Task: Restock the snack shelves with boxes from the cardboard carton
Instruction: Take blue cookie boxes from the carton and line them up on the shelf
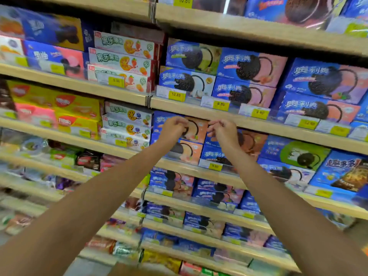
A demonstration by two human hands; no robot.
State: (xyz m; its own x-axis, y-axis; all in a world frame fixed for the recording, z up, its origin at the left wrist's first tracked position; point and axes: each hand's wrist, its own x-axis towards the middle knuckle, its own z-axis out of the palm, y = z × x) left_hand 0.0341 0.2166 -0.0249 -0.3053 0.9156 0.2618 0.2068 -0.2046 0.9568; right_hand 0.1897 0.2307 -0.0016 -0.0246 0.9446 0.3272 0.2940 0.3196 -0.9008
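stocked snack shelves (pixel 199 108) fill the view around both raised hands, with a shelf edge just above them. a blue and peach cookie box (pixel 196 129) sits between the hands on the upper stack. the left hand (pixel 173 128) and right hand (pixel 224 130) are curled at its front; whether they grip it is unclear.

bg: shop aisle, tiered shelving (pixel 127 92) fills the view | boards: pale wood-look fronts, two bays meeting at a centre joint | edges: yellow price tags (pixel 176 95) behind clear strips | light: bright, even | floor/walls: not visible
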